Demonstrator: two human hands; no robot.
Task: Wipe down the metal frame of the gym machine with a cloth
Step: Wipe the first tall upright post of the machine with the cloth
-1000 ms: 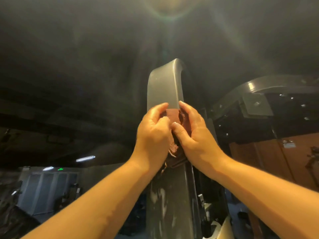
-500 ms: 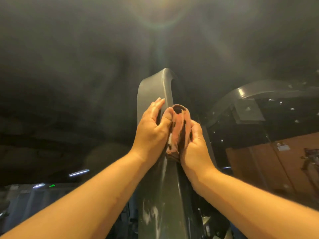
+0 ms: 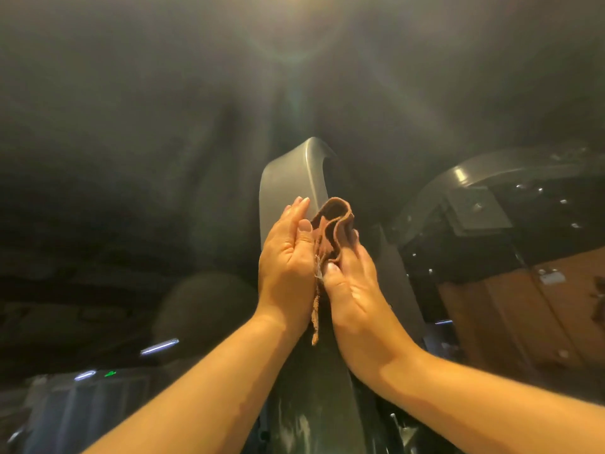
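Left hand (image 3: 288,260) and right hand (image 3: 352,283) pressed together, pinching the folded brown cloth (image 3: 332,231) between them, frayed edge hanging below. Cloth sits against the upright grey metal frame (image 3: 288,178), just under its curved top. Second frame arm (image 3: 474,178) off right.

Hands: two, left hand (image 3: 286,257) and right hand (image 3: 355,290)
Cloths: one brown cloth (image 3: 332,227), frame centre
Grey frame posts: one (image 3: 288,178)
Curved frame arms: one (image 3: 484,172), right
Ceiling strip lights: two, lower left

A dim gym: grey machine frame (image 3: 288,178), dark ceiling (image 3: 163,93) overhead.
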